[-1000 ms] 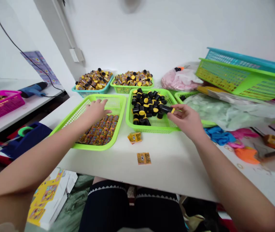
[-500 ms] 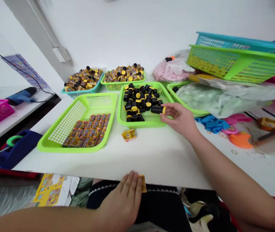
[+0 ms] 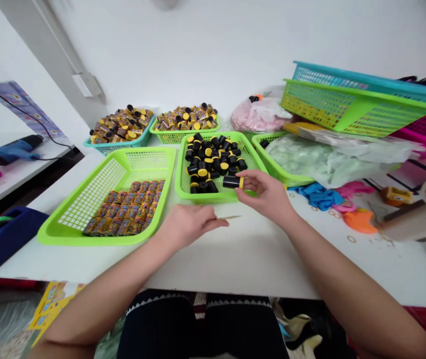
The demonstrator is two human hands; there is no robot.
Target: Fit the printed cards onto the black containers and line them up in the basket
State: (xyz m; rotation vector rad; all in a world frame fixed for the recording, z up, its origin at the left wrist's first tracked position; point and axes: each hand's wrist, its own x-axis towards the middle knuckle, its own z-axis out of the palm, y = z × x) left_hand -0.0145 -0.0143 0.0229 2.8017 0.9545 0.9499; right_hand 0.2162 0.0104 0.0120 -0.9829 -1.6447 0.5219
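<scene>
Right hand (image 3: 267, 195) narrow, thumb and fingers closed on a black cylinder (image 3: 231, 182) with a yellow cap, this cylinder on its side and held over the right corner of a green plastic basket (image 3: 213, 196). Inside that basket, many more black cylinders (image 3: 213, 162) with yellow caps, in a loose heap, some upright and some on their side. Left hand (image 3: 187, 227) low over the white table (image 3: 258, 264), fingers close together and pointing toward a thin yellow strip (image 3: 231, 217), this strip just at the fingertips; whether pinched or only lying there, impossible to tell from this view. Left of this hand, a wide green basket (image 3: 86, 239) with rows of labelled tubes (image 3: 123, 209) packed together. Farther back, a teal basket (image 3: 115, 147) and a second green basket (image 3: 168, 138), both heaped with tubes with black and yellow caps. On the right, a plastic bag of pale green pieces (image 3: 328, 159) over another green basket, and above it a tilted green basket (image 3: 355, 119) on a blue one (image 3: 347, 80). Beside these, a pink bag (image 3: 258, 117), blue gloves (image 3: 319, 199) and an orange piece (image 3: 358, 222). At the far left, a blue tape dispenser (image 3: 7, 224) and a blue heat gun (image 3: 18, 149), the heat gun on a separate white table.
</scene>
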